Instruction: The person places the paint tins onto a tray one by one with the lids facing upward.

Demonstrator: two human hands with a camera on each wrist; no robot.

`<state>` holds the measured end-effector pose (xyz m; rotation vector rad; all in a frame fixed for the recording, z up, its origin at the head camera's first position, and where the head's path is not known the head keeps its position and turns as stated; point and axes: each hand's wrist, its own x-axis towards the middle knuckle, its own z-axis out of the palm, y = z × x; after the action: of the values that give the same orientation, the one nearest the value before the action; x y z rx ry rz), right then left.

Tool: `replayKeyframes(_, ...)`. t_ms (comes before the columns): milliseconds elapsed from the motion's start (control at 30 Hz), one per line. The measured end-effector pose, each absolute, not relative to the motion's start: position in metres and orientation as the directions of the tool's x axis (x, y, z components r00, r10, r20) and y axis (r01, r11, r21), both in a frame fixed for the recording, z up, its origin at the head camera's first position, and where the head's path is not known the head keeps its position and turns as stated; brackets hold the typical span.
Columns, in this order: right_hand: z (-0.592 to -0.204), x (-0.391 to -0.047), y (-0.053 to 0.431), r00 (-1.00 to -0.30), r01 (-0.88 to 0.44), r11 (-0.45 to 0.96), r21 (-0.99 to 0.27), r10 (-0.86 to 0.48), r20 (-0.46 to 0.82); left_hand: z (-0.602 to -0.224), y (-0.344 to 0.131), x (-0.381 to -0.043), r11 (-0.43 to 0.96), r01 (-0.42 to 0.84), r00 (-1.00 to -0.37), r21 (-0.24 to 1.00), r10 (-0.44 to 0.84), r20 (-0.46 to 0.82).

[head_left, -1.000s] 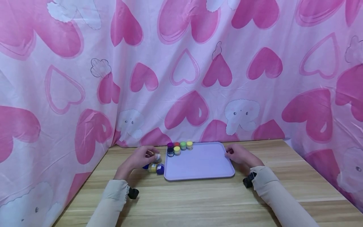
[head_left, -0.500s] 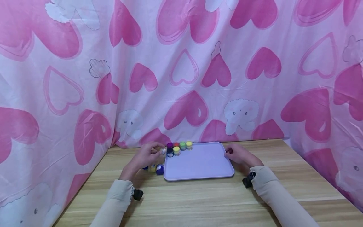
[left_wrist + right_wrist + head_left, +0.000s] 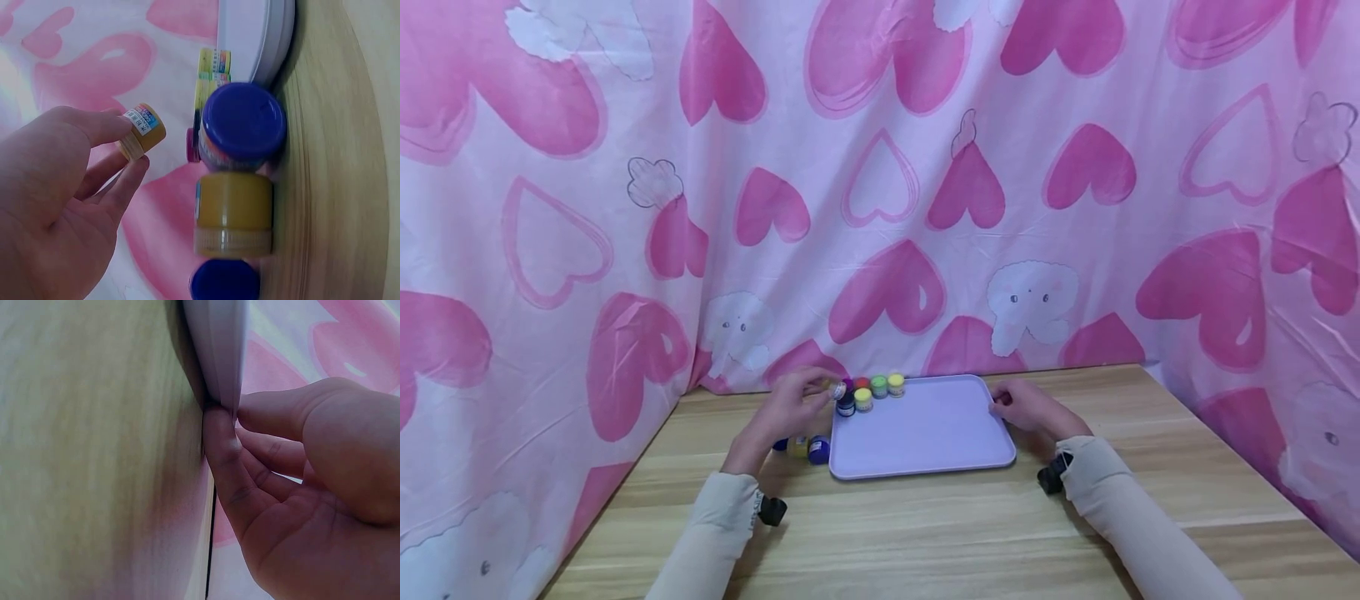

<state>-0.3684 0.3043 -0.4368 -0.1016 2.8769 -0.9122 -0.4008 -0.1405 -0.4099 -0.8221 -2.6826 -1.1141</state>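
Note:
My left hand (image 3: 786, 410) pinches a small ochre paint jar (image 3: 145, 128) between thumb and fingertips, raised by the back left corner of the lilac tray (image 3: 925, 433). The jar is tilted, its label showing in the left wrist view. On the tray, close to that hand, stand a dark paint jar (image 3: 846, 406), a yellow one (image 3: 862, 400), a green one (image 3: 879, 387) and another yellow one (image 3: 896, 385). Red and purple jars behind them are partly hidden. At the tray's right edge, my right hand (image 3: 1030, 408) grips the rim between thumb and fingers.
Left of the tray, a blue-purple jar (image 3: 244, 122), an ochre jar (image 3: 234, 209) and a dark blue jar (image 3: 225, 281) form a row on the wooden table (image 3: 887, 533). A pink heart-patterned curtain (image 3: 880, 200) hangs behind and at both sides.
My left hand has carried the ochre jar right and slightly back, from above the loose jars to the tray's back left corner. My right hand keeps its hold on the rim.

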Motion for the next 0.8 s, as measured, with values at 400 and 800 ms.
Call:
replayKeyframes(400, -0.436, -0.364, 0.305, -0.992, -0.010, 0.818, -0.575, -0.081, -0.098, -0.411, -0.114, -0.405, 0.566, 0.552, -0.831, 0.612, 0.433, 0.349)
replayKeyframes(800, -0.438, -0.366, 0.304, -0.992, -0.018, 0.803, -0.596, -0.090, -0.091, -0.415, -0.091, -0.411, 0.578, 0.586, -0.809, 0.568, 0.456, 0.370)
